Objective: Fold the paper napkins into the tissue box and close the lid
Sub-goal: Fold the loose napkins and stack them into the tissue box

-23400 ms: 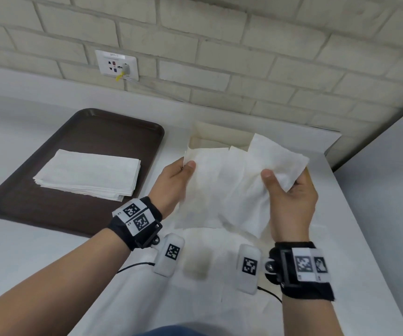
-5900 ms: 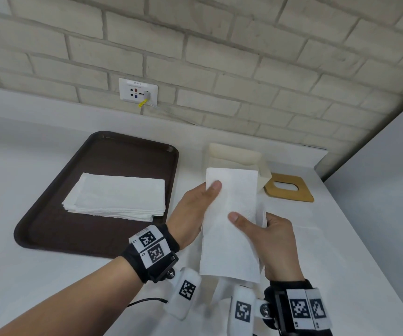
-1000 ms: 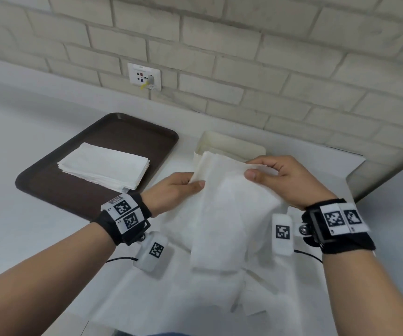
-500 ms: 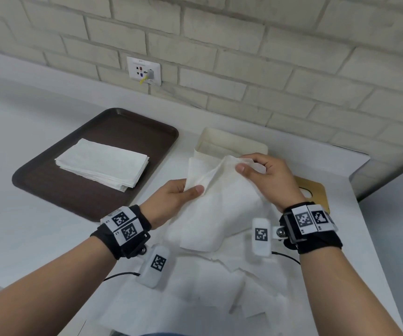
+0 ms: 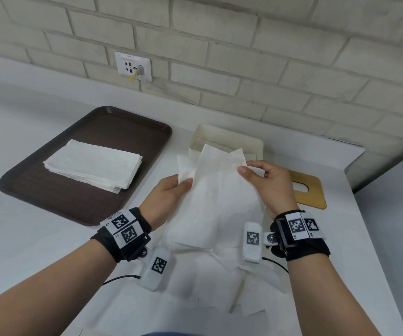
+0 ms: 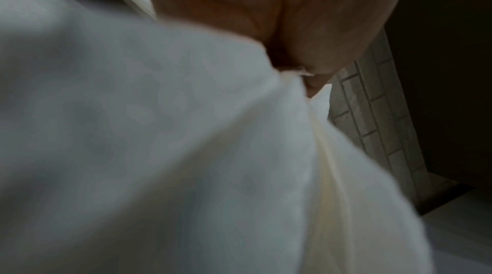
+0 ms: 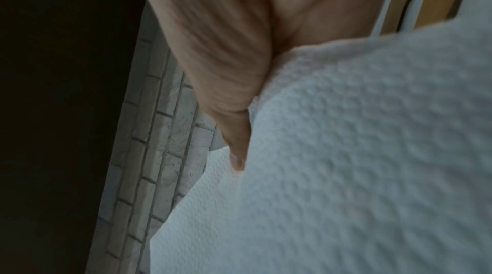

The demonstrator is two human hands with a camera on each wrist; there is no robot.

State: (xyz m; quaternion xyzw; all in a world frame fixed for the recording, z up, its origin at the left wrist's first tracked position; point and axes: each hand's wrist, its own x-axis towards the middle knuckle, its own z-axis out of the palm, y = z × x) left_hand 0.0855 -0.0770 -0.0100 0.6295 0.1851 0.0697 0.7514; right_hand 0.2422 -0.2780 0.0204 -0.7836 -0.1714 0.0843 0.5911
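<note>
A white paper napkin (image 5: 217, 195) hangs in the air between both hands, in front of the open cream tissue box (image 5: 229, 139). My left hand (image 5: 171, 197) pinches its upper left edge. My right hand (image 5: 266, 183) pinches its upper right corner. The wooden lid (image 5: 309, 190) with an oval slot lies flat on the counter right of the box, partly behind my right hand. In the left wrist view the napkin (image 6: 186, 152) fills most of the frame under the palm (image 6: 293, 5). The right wrist view shows textured napkin (image 7: 346, 152) under the thumb (image 7: 234, 110).
A brown tray (image 5: 79, 170) at the left holds a stack of folded napkins (image 5: 96, 168). Several loose napkins (image 5: 207, 282) lie spread on the white counter near my wrists. A brick wall with a socket (image 5: 133, 66) stands behind. The counter's right edge drops off past the lid.
Over the last second the napkin has been drawn more upright and flatter between the hands. My right hand has shifted right, uncovering more of the lid.
</note>
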